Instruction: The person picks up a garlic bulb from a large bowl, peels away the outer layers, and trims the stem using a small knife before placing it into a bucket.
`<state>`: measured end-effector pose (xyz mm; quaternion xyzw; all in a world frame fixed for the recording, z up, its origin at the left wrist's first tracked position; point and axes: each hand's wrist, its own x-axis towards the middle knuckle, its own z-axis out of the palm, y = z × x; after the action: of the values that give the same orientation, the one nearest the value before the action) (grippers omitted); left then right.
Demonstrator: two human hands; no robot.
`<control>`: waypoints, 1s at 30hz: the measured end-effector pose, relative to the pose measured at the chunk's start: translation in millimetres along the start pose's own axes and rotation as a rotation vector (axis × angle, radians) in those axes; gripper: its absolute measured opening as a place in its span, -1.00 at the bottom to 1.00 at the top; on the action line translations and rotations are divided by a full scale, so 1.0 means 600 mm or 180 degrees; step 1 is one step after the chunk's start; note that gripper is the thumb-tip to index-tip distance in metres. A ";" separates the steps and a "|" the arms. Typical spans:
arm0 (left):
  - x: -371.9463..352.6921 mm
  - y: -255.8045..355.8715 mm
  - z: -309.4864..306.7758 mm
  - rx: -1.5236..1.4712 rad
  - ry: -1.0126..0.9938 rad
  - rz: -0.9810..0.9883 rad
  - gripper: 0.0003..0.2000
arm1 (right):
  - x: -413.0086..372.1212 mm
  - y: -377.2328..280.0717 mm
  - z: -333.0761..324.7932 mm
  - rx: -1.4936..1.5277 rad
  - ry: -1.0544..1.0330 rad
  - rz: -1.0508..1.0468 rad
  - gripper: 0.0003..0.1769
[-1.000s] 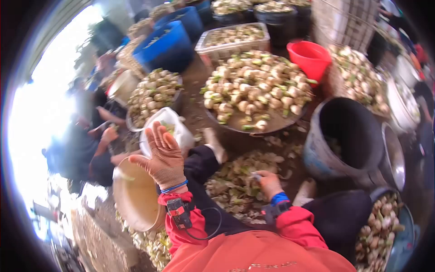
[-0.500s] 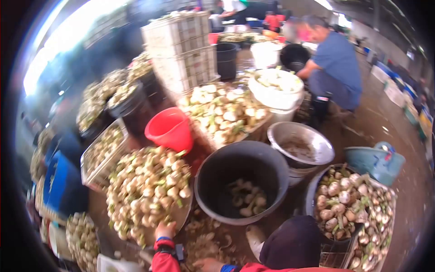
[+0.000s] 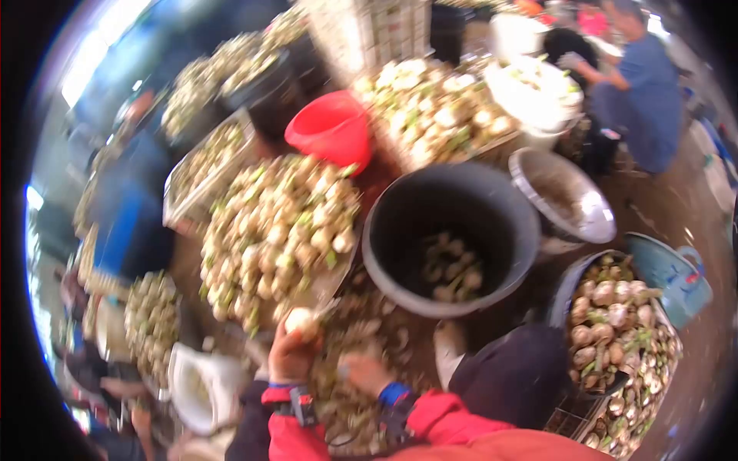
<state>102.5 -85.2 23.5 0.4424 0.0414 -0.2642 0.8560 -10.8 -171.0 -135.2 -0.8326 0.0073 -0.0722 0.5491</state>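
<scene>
My left hand (image 3: 292,355) is closed around a pale peeled onion (image 3: 304,322), held at the near edge of a big heap of similar onions (image 3: 269,238). A thin strand sticks out from the onion's right side. To the right, over a litter of peelings (image 3: 357,415), my right hand (image 3: 367,373) is curled and a little blurred; what its fingers grip I cannot tell. Beyond both hands stands a large dark tub (image 3: 392,284) with several onions (image 3: 453,269) at its bottom.
At the right, a tub (image 3: 565,307) holds brownish onions (image 3: 611,323), beside a teal basket (image 3: 669,273). A red bucket (image 3: 327,127), metal basin (image 3: 569,192) and stacked crates (image 3: 377,38) stand farther off. A white container (image 3: 207,392) is at left. A person in blue (image 3: 646,100) crouches at upper right.
My left hand, earlier at the heap's edge, now has an onion raised in it. My right hand has come up nearer to it. The view has tilted down and swung left.
</scene>
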 end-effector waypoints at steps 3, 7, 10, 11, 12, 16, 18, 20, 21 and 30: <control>-0.082 -0.023 -0.012 -0.0686 -0.0125 0.0089 -0.56 | 0.026 -0.052 -0.032 0.2274 0.0377 0.1999 -0.76; -0.143 -0.066 -0.060 -0.0832 0.0157 0.0058 -0.68 | 0.032 -0.115 -0.080 0.3119 0.0358 0.1805 -0.61; -0.172 -0.079 -0.057 0.0088 0.0336 0.0242 -0.56 | 0.018 -0.139 -0.099 0.2923 -0.0257 0.1475 -0.57; -0.181 -0.077 -0.052 0.0501 0.0347 0.0209 -0.50 | 0.014 -0.140 -0.101 0.2933 -0.0250 0.1488 -0.57; -0.187 -0.084 -0.049 0.0991 0.0447 0.0392 -0.44 | 0.011 -0.140 -0.103 0.2622 -0.0467 0.1651 -0.54; -0.194 -0.109 -0.037 0.2903 0.0413 0.1105 -0.32 | 0.011 -0.148 -0.107 0.2158 -0.0750 0.1733 -0.60; -0.196 -0.115 -0.034 0.3543 0.0289 0.1339 -0.33 | 0.003 -0.142 -0.094 0.2265 -0.0611 0.1642 -0.68; -0.202 -0.108 -0.025 0.2639 0.0494 0.1005 -0.29 | 0.000 -0.137 -0.090 0.2289 -0.0593 0.1604 -0.65; -0.204 -0.100 -0.012 0.1575 0.0688 0.0745 -0.28 | 0.000 -0.140 -0.094 0.2417 -0.0500 0.1334 -0.64; -0.212 -0.111 -0.053 0.2413 0.0818 0.0517 -0.40 | 0.009 -0.174 -0.121 0.2175 -0.0962 0.1514 -0.61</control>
<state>-34.1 -38.7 -6.3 0.7578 0.0126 -0.1349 0.6383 -22.0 -196.3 -10.7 -0.5797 0.0941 0.1805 0.7890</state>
